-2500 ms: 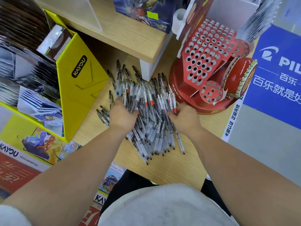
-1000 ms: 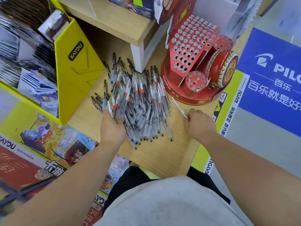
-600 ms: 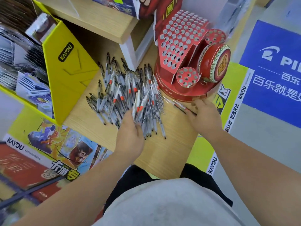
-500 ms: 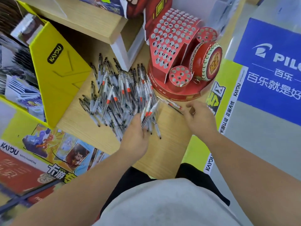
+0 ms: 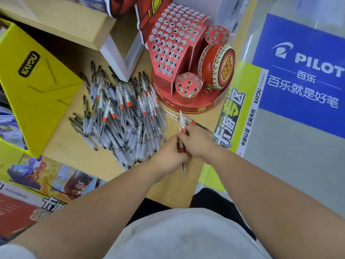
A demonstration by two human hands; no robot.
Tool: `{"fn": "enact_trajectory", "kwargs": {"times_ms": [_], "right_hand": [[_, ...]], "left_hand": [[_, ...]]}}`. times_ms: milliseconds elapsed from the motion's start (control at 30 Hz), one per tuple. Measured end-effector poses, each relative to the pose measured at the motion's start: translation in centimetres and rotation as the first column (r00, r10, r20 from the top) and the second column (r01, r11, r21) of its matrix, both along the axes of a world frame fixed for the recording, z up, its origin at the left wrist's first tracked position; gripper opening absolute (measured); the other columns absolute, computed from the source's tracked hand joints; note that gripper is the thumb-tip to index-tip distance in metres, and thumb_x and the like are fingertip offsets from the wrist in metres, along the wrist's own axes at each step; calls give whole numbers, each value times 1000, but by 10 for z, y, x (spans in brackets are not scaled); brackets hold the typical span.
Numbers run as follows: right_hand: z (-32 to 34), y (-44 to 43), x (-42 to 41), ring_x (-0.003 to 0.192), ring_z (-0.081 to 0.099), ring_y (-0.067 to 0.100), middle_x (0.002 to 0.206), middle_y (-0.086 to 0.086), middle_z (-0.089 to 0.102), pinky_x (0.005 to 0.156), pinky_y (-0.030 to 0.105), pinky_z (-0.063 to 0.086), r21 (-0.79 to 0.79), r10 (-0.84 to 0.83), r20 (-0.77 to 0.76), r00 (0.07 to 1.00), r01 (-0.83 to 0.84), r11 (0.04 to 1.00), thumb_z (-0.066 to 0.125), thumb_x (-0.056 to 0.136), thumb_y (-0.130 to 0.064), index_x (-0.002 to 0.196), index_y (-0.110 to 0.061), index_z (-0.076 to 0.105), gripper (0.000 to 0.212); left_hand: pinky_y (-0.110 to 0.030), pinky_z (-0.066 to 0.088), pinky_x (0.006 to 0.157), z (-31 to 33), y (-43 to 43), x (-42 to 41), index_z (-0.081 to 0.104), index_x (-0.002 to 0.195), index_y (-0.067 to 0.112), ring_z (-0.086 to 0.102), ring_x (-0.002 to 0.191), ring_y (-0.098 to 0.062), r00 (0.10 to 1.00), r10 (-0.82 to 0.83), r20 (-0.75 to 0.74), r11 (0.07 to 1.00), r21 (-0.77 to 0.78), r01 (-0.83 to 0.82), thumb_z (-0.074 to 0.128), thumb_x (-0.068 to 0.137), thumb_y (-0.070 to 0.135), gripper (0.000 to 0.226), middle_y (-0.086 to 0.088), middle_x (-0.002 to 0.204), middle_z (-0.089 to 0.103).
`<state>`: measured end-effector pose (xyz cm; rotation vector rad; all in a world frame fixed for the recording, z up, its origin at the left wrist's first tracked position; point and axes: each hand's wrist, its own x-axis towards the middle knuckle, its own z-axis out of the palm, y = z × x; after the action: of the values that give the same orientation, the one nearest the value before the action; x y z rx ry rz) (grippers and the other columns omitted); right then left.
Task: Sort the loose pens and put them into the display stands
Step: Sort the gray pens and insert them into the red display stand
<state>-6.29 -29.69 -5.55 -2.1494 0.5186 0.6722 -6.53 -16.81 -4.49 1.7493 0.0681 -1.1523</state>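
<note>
A heap of clear pens [image 5: 121, 116] with red or black bands lies on the wooden table [image 5: 89, 159]. Behind it stands a red display stand [image 5: 175, 45] full of empty round holes, with a small round holder [image 5: 187, 85] in front. My left hand [image 5: 169, 156] and my right hand [image 5: 197, 140] meet at the heap's right edge, both closed around a red-banded pen [image 5: 182, 126] that points up and down between them. A few separated pens [image 5: 188, 121] lie just beyond my right hand, near the stand's base.
A yellow KAYOU box [image 5: 35, 94] flanks the heap on the left. A wooden shelf with a white support [image 5: 119, 57] stands behind it. A red drum ornament [image 5: 218, 66] sits on the stand. The table's right edge drops to a blue PILOT sign [image 5: 302, 71].
My left hand has left the heap and moved right with a red pen to meet my right hand. The view has shifted closer to the stand.
</note>
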Motion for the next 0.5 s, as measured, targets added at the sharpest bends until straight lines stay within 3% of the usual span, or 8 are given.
{"fn": "enact_trajectory", "kwargs": {"times_ms": [100, 167, 200, 267, 300, 333, 433, 500], "right_hand": [[-7, -4, 2, 85, 46, 25, 86, 4, 49, 71, 31, 29, -112, 155, -58, 986, -160, 981, 45, 105, -26, 86, -15, 45, 22], [-9, -3, 5, 92, 51, 30, 99, 12, 53, 73, 31, 33, -199, 259, -79, 963, -270, 942, 43, 106, -25, 99, -12, 51, 17], [-10, -2, 6, 99, 55, 32, 108, 15, 56, 76, 32, 38, -246, 312, -90, 946, -325, 913, 44, 106, -23, 107, -9, 56, 19], [-13, 1, 8, 108, 60, 33, 119, 13, 57, 82, 33, 48, -336, 410, -129, 903, -429, 839, 47, 104, -15, 117, -5, 59, 21], [-13, 1, 9, 108, 61, 32, 119, 12, 59, 82, 34, 50, -366, 419, -153, 895, -445, 817, 48, 102, -13, 117, -5, 58, 19], [-14, 2, 9, 106, 63, 32, 119, 12, 61, 82, 36, 53, -393, 428, -190, 884, -468, 792, 49, 100, -12, 116, -6, 57, 19], [-14, 3, 11, 110, 62, 31, 121, 9, 59, 76, 40, 52, -488, 498, -254, 829, -555, 674, 47, 96, -6, 122, -5, 56, 27], [-14, 5, 11, 113, 62, 33, 127, 11, 58, 77, 42, 52, -521, 497, -269, 825, -559, 645, 45, 97, -5, 131, -3, 47, 35]], "left_hand": [[-43, 54, 86, -2, 14, 6, 63, 118, 23, 65, 99, -22, 997, -72, 7, 996, 51, 72, 61, 80, 11, 40, 0, 110, 68], [-35, 52, 90, -3, 24, 11, 64, 128, 22, 64, 105, -20, 961, -157, 227, 972, 207, 110, 59, 90, 9, 40, 1, 120, 66], [-33, 49, 91, -3, 29, 15, 64, 130, 16, 61, 107, -21, 884, -252, 394, 945, 298, 136, 59, 92, 10, 38, -1, 122, 64], [-36, 41, 98, -4, 37, 22, 65, 128, 14, 52, 117, -26, 577, -509, 639, 843, 507, 182, 61, 91, 17, 37, -4, 127, 61], [-40, 35, 104, -6, 40, 27, 63, 130, 17, 46, 126, -28, 433, -615, 659, 776, 605, 181, 62, 90, 24, 40, -4, 135, 56], [-45, 27, 112, -7, 40, 31, 58, 136, 20, 36, 136, -30, 346, -699, 626, 705, 685, 186, 61, 91, 32, 47, -3, 146, 48], [-62, -4, 119, -20, 41, 46, 22, 159, 21, -4, 155, -31, 246, -880, 406, 467, 834, 295, 40, 99, 55, 71, 0, 168, 8], [-65, -10, 117, -29, 44, 54, 9, 161, 23, -15, 154, -29, 202, -916, 346, 395, 861, 319, 26, 100, 63, 75, 3, 169, -4]]}}
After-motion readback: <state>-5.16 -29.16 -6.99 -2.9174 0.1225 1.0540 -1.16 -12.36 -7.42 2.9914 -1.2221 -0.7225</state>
